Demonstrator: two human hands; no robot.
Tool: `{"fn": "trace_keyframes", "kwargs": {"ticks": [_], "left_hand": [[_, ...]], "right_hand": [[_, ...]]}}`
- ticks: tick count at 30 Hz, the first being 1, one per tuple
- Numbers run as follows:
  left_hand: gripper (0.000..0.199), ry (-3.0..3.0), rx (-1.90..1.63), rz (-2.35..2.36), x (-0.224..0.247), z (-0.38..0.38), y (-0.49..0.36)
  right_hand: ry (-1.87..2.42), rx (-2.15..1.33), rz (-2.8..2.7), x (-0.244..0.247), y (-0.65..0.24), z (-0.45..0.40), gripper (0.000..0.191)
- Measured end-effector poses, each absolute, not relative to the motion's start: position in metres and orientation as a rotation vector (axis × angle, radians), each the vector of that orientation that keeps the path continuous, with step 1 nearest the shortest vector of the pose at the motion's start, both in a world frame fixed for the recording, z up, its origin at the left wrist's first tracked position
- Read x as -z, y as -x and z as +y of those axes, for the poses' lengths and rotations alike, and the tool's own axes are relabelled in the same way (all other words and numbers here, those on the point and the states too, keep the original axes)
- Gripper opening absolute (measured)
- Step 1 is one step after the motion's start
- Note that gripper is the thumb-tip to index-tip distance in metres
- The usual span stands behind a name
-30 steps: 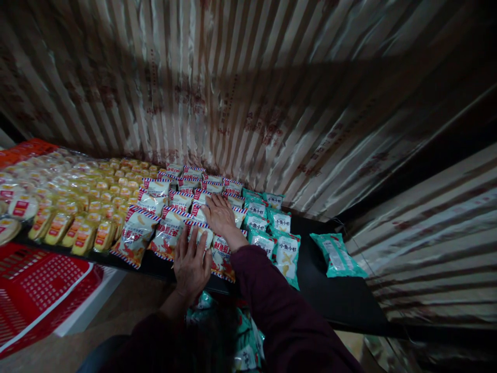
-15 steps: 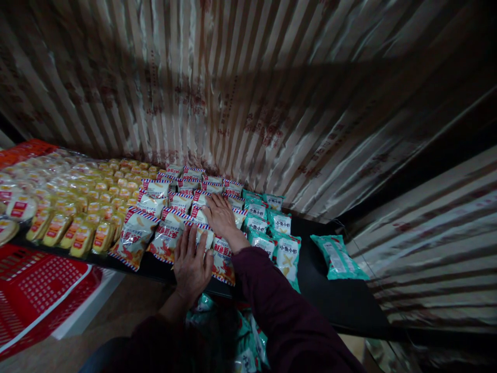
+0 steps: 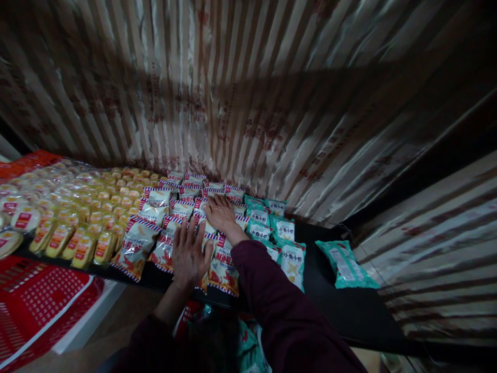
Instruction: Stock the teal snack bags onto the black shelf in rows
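Note:
Rows of white-and-orange snack bags (image 3: 135, 244) with striped edges lie on the black shelf (image 3: 330, 305). My left hand (image 3: 190, 256) rests on bags of the front rows, palm down, its fingers spread. Farther back, my right hand (image 3: 221, 212) lies on bags in the middle rows, fingers extended, and it covers parts of them. Neither hand grips anything. Just right of my right forearm stand rows of teal snack bags (image 3: 293, 263).
Yellow wrapped packs (image 3: 83, 248) and pale round packs fill the shelf's left part. A lone teal bag (image 3: 347, 264) lies to the right. Below are a red basket (image 3: 34, 300) and more teal bags (image 3: 250, 347). A striped curtain (image 3: 217, 88) hangs behind.
The shelf and its goods appear slightly lower in the view. Both hands stay on the striped-edge bags, with my left hand's fingers a little farther up the front bags.

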State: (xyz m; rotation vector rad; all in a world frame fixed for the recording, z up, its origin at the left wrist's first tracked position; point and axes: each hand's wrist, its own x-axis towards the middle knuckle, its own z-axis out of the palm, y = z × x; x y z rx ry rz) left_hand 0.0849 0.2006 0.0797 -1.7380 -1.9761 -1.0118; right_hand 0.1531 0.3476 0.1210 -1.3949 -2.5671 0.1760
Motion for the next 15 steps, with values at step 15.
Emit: {"fn": "trace_keyframes", "kwargs": {"ticks": [15], "left_hand": [[0.043, 1.700, 0.985, -2.033, -0.0884, 0.2018, -0.0839]], "right_hand": [[1.462, -0.162, -2.576, -0.1278, -0.1519, 0.3529, 0.056]]}}
